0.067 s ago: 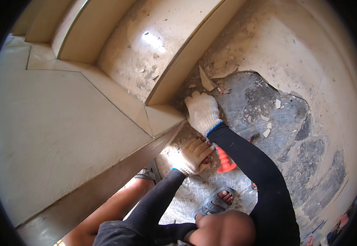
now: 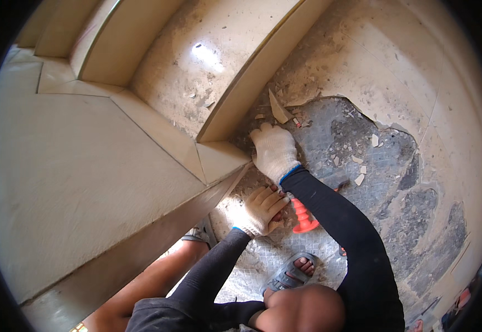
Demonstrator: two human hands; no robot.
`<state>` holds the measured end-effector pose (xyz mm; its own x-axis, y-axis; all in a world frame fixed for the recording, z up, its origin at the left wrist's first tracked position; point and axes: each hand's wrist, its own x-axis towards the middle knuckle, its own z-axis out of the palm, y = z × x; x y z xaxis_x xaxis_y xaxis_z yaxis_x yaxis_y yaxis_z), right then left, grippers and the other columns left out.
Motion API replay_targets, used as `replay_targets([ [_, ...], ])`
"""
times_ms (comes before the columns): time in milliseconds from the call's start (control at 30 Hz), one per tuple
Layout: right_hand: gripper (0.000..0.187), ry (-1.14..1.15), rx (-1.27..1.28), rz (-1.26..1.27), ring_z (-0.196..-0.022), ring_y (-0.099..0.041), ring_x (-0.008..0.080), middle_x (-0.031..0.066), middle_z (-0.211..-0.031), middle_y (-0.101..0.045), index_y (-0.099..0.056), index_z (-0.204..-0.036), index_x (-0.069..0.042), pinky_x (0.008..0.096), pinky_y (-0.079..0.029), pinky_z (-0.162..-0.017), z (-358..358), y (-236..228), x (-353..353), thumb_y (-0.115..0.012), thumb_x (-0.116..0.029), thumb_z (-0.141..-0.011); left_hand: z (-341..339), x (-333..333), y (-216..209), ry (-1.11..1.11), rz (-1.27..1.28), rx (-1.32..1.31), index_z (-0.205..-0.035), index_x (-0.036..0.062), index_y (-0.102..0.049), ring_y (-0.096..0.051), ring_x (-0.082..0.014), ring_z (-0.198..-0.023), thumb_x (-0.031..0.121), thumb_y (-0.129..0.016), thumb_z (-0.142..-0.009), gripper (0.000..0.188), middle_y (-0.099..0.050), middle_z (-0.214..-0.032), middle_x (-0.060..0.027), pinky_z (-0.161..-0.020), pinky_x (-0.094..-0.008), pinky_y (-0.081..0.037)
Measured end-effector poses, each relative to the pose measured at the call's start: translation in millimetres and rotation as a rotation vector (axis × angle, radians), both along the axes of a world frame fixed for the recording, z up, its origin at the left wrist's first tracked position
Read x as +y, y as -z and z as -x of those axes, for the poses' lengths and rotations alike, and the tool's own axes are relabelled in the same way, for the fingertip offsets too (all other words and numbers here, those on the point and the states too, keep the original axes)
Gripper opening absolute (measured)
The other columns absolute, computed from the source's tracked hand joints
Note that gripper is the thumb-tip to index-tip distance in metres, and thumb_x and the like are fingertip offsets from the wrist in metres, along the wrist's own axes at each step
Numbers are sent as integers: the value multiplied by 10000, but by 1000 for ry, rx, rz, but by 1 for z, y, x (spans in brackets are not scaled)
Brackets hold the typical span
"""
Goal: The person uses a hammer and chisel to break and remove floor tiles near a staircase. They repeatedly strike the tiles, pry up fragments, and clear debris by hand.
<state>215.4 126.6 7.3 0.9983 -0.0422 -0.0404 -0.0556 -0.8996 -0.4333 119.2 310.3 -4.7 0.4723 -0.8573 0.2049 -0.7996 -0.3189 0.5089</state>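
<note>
My right hand (image 2: 275,153), in a cream knit glove with a blue cuff edge, is closed beside the lower corner of the step (image 2: 225,160). Its fingers curl down out of sight, so whatever they hold is hidden. Closer to me, my left hand (image 2: 260,212) wears a similar glove with bare fingertips. Its fingers stretch out low over the floor, apart from the right hand. Just right of it lies a red-orange ribbed grip (image 2: 304,217), partly covered by my right forearm. A dark tool head (image 2: 336,183) shows past that forearm.
A pointed tile shard (image 2: 279,108) lies beyond my right hand. Several pale chips (image 2: 360,179) litter the broken grey floor patch (image 2: 329,124). Tiled steps rise at upper left, above a pale slab (image 2: 86,177). My sandaled foot (image 2: 291,272) is near the grip.
</note>
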Motion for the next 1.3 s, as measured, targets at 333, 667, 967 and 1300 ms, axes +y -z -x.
replay_targets([
  [333, 302, 246, -375, -30, -1003, -669, 396, 136, -1068, -654, -733, -983, -97, 531, -566, -847, -5, -14, -39, -860, -207, -732, -2, -2, -1, -9, -18, 3, -1292, 122, -739, -687, -382, -1204, 382, -826, -663, 686, -713, -1339, -96, -1045, -546, -556],
  [667, 666, 454, -220, 94, -1052, -657, 370, 168, -1160, -632, -687, -1204, -90, 492, -577, -854, -35, -11, -31, -949, -486, -737, -3, -1, 0, 1, -36, 16, -1327, 108, -720, -644, -385, -1307, 330, -820, -670, 700, -684, -1405, -108, -1131, -549, -518],
  [967, 347, 216, -248, 73, -939, -723, 370, 131, -1059, -699, -732, -1039, -124, 491, -601, -788, -42, 10, -39, -896, -317, -802, -1, 0, -1, 1, -62, 5, -1329, 107, -717, -648, -402, -1313, 361, -826, -676, 709, -693, -1401, -119, -1120, -565, -514],
  [1300, 283, 377, -214, -410, -952, -734, 401, 166, -1010, -738, -728, -1022, -106, 488, -594, -802, 35, -17, -56, -815, -344, -896, -3, -4, -11, 5, -58, -19, -1312, 104, -723, -657, -412, -1296, 326, -834, -685, 674, -710, -1362, -128, -1082, -569, -532],
])
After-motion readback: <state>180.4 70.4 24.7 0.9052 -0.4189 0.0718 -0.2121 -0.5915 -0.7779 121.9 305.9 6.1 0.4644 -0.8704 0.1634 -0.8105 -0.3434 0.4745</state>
